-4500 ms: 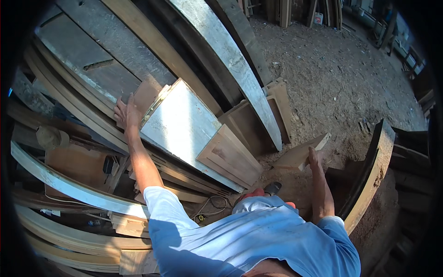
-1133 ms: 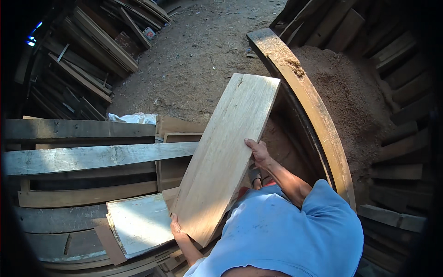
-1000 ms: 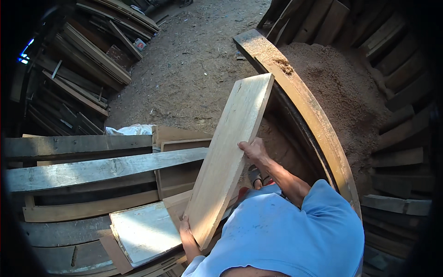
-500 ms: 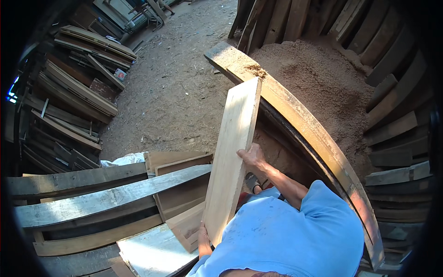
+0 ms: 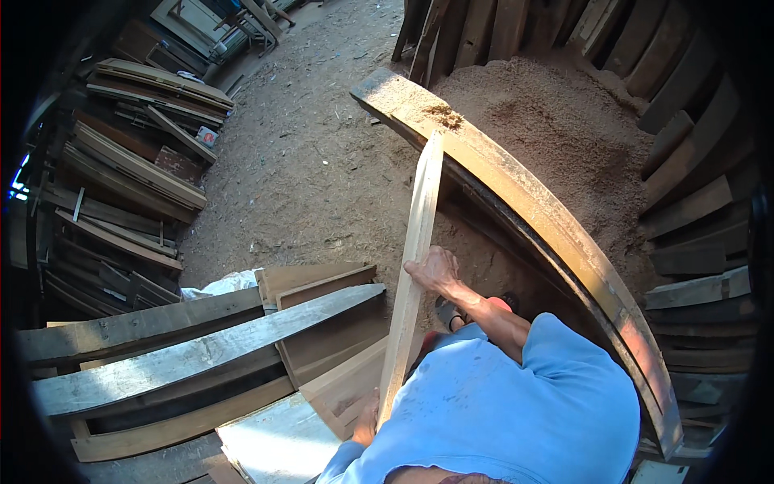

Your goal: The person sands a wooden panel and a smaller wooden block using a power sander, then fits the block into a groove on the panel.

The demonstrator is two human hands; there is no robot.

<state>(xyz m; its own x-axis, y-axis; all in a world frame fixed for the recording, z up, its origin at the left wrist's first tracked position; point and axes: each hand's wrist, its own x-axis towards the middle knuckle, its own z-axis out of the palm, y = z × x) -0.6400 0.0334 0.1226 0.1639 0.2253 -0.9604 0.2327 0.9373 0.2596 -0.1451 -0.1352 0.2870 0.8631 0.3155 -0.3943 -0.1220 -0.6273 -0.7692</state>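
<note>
gripping pale wooden board [image 5: 421,226] mid-length with right hand [image 5: 435,269], at near end with partly hidden left hand [image 5: 367,419]. holding it edge-up before blue shirt [image 5: 500,395], pointing toward curved beam [image 5: 516,184].

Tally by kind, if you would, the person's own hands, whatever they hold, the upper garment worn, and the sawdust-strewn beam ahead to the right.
Bare left hand and bare right hand: 2
Pale wooden board: 1
Blue cloth shirt: 1
Long wooden beam: 1
Total: 5
</note>
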